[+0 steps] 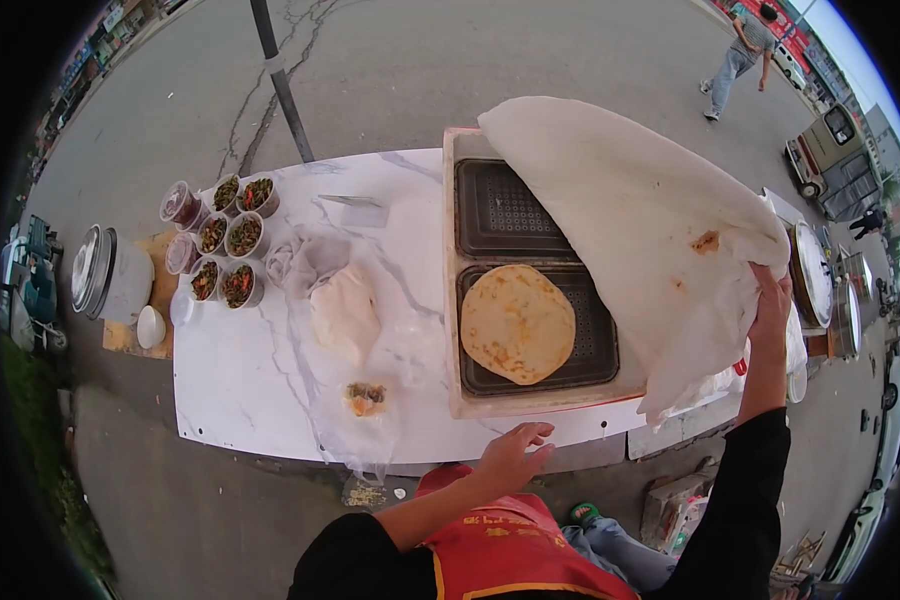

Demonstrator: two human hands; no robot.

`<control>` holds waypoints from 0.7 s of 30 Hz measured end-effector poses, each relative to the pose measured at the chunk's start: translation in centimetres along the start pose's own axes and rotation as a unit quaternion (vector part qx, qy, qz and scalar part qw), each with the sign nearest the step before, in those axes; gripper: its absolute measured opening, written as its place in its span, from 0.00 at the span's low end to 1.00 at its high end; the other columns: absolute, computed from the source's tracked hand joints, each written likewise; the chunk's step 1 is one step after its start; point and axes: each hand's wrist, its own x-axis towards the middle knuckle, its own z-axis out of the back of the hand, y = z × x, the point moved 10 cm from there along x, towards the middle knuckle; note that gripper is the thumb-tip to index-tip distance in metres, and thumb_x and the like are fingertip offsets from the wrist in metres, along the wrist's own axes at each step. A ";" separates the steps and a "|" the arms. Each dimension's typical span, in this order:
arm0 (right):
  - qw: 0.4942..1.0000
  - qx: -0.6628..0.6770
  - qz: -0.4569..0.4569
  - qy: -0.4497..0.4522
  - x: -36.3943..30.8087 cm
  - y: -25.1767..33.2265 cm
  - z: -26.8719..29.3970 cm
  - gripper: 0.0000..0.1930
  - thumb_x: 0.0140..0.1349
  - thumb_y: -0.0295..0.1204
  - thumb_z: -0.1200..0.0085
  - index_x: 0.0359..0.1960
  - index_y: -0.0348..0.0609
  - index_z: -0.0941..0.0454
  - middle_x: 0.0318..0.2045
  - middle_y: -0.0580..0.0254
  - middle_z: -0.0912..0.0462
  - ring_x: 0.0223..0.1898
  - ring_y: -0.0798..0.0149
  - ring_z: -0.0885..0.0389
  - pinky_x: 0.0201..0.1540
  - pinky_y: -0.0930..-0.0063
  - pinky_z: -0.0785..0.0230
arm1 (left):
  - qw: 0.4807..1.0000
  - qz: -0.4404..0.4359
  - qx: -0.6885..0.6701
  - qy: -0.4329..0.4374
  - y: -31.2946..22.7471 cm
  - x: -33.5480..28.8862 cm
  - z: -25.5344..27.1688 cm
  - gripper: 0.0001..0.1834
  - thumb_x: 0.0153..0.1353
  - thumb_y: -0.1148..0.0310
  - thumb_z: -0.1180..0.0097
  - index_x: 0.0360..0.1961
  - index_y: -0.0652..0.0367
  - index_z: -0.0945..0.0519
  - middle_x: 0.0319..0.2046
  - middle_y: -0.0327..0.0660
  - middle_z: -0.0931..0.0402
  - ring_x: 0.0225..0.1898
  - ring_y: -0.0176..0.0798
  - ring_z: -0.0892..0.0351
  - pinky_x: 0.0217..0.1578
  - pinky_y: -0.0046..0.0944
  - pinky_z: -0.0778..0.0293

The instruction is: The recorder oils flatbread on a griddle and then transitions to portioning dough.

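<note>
My right hand (767,308) grips the right edge of a large white cloth (635,200) with a few brown stains. The cloth is drawn aside to the right, off most of a shallow box (452,345) holding two dark trays. A round browned flatbread (518,324) lies in the near tray (597,350). The far tray (505,205) has a perforated bottom and shows no bread in its uncovered part; the cloth hides its right side. Just below the box's near edge, my left hand (515,460) hangs with loosely bent fingers apart, holding nothing.
Several tubs of chopped greens (245,236) stand at the table's far left. Nearer the middle lie a white plastic bag (345,312) and a clear bag of filling (366,400). A pole (285,85) rises behind the table. Lidded pots (812,272) stand at right; a person (741,55) walks beyond.
</note>
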 end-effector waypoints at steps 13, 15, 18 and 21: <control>0.833 -0.256 0.018 0.490 -22.7 -3.9 -14.4 0.38 0.52 0.33 0.37 0.64 0.45 0.42 0.55 0.50 0.29 0.53 0.51 0.28 0.56 0.63 0.36 | 0.924 0.053 -0.116 -0.362 3.2 -3.9 14.7 0.22 0.67 0.69 0.60 0.60 0.65 0.41 0.57 0.48 0.38 0.57 0.41 0.36 0.55 0.37 0.38; 0.861 -0.246 -0.066 0.441 -26.4 -7.5 -9.2 0.38 0.54 0.36 0.39 0.65 0.46 0.45 0.54 0.48 0.29 0.53 0.51 0.28 0.55 0.62 0.34 | 0.909 -0.026 0.002 -0.417 0.5 -5.1 17.3 0.26 0.64 0.73 0.59 0.62 0.65 0.45 0.61 0.50 0.43 0.62 0.44 0.42 0.59 0.42 0.44; 0.898 -0.245 -0.174 0.323 -31.3 -12.3 -0.3 0.38 0.56 0.40 0.41 0.65 0.46 0.46 0.53 0.44 0.28 0.53 0.49 0.28 0.55 0.61 0.34 | 0.904 -0.068 0.158 -0.391 -2.9 -4.0 16.8 0.27 0.64 0.71 0.59 0.64 0.63 0.45 0.62 0.48 0.44 0.63 0.47 0.44 0.61 0.47 0.46; 0.916 -0.230 -0.247 0.215 -38.2 -13.2 6.4 0.37 0.57 0.41 0.42 0.65 0.45 0.46 0.53 0.44 0.28 0.53 0.50 0.27 0.53 0.61 0.33 | 0.947 -0.106 0.172 -0.251 -6.8 0.5 8.4 0.28 0.61 0.74 0.56 0.63 0.64 0.45 0.63 0.49 0.44 0.62 0.47 0.42 0.60 0.47 0.45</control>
